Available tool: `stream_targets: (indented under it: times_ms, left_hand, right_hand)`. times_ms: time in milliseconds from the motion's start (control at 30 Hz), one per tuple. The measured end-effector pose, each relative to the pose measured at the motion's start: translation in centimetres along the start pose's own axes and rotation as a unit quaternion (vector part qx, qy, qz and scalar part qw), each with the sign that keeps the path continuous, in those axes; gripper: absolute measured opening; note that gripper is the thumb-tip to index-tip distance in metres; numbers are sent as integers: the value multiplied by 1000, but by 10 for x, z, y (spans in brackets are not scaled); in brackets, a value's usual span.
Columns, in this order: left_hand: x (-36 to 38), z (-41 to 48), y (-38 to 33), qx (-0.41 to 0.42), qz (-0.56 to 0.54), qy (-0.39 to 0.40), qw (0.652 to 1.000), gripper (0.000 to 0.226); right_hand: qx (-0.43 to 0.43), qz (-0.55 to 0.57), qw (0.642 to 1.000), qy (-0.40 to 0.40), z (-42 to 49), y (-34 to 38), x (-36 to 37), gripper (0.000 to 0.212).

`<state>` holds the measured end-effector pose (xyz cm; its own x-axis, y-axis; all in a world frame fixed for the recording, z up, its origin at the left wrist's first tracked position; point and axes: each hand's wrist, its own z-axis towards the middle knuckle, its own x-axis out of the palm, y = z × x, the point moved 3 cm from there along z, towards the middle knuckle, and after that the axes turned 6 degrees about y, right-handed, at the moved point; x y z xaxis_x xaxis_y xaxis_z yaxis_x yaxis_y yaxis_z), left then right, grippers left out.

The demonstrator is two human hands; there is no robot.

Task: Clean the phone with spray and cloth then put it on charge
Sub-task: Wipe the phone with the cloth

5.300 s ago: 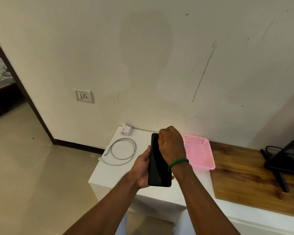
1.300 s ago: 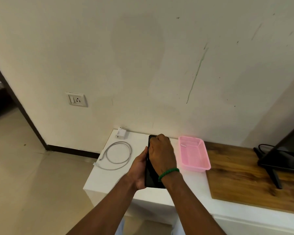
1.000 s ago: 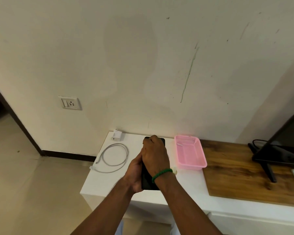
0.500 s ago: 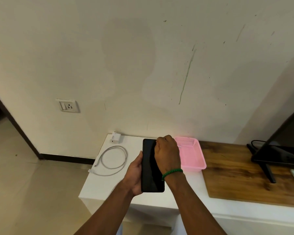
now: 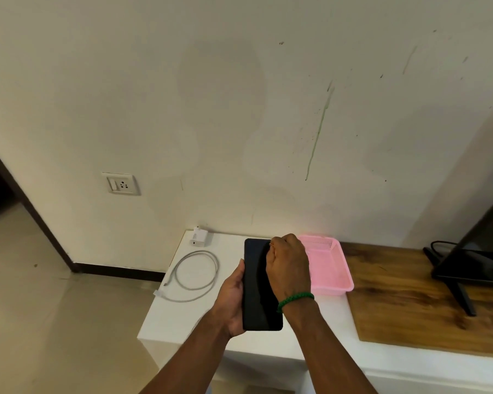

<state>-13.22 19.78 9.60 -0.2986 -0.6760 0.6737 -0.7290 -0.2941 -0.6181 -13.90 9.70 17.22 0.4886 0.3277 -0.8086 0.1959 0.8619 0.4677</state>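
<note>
I hold a black phone [image 5: 258,294] upright over the white table [image 5: 182,319], screen toward me. My left hand [image 5: 232,302] grips its left edge and back. My right hand [image 5: 288,265], with a green band on the wrist, is a closed fist pressed on the upper right of the screen. The cloth is hidden inside that fist. A white charger plug [image 5: 198,237] and a coiled white cable [image 5: 195,275] lie on the table's left part. A wall socket [image 5: 121,184] sits to the left above the floor. No spray bottle is in view.
A pink plastic basket [image 5: 332,268] stands just right of my hands. Beyond it lies a wooden board [image 5: 410,302] with a black monitor stand and screen [image 5: 478,268] at the far right. The table's left edge drops to a tiled floor.
My right fist slid from the middle of the screen up to its upper right, uncovering most of the glass. A pale scrap of cloth seen under the wrist one second ago is now hidden.
</note>
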Motion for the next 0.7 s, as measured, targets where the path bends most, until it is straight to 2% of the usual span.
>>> stream_targets:
  times_ms: [300,367,433,500,600,667,700]
  left_hand:
    - [13,-10,-4,-19,-49,65,997,62]
    - [12,-8,-3,-7,-54,71,996,64]
    - [9,-5,-1,0,-52,72,996,69]
    - [6,-3,1,-7,-60,70,996,68]
    - [5,-4,-3,-14,-47,38,998,61]
    - [5,-5,-5,-17,-36,29,999,62]
    - [5,-5,-6,-9,-29,22,999,62]
  right_hand:
    - [-45,10,997,55,-16,33,10,11]
    - [-9,33,993,113,-20,37,13,18]
    - [-27,16,989,148,-24,39,17,23]
    - [-43,10,990,135,-24,38,19,23]
    - [-16,30,993,110,-20,35,13,17]
    - [-18,15,997,67,-15,31,9,3]
    - [-32,6,999,39,-13,28,7,8]
